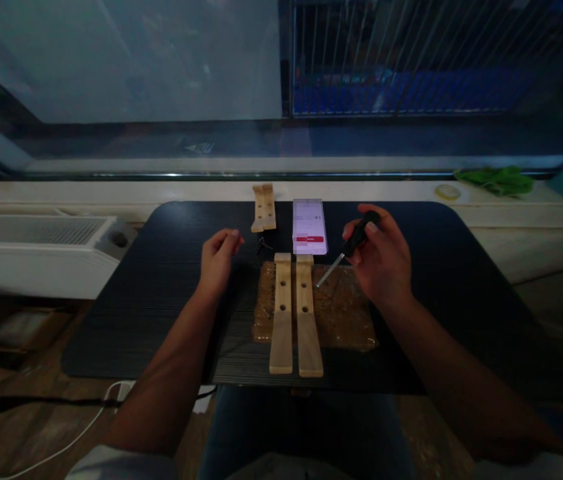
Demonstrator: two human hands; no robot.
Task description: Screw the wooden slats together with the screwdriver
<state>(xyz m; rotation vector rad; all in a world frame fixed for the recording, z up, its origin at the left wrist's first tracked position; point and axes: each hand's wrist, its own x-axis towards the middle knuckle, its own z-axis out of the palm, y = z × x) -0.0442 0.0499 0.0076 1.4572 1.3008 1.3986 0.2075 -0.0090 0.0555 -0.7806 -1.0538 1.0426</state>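
Note:
My right hand (384, 257) is wrapped round the black handle of a screwdriver (358, 239), its metal shaft slanting down and left toward the wooden pieces. Thumb and fingers of my left hand (218, 260) are pinched together above the table; whatever may be between them is too small to make out. Beside it lies a small heap of dark screws (262, 245). Two pale wooden pieces, one on the left (282, 327) and one on the right (308, 327), lie side by side on a brown tape-wrapped slab (344, 313). Each has two dark holes and a wider near end.
The dark table (161, 313) stands against a window sill. A lit phone (310, 223) and more pale wooden pieces (264, 207) lie at its far side. On the sill are a green bundle (498, 180) and a yellowish roll (448, 192). A white radiator (36, 253) stands left.

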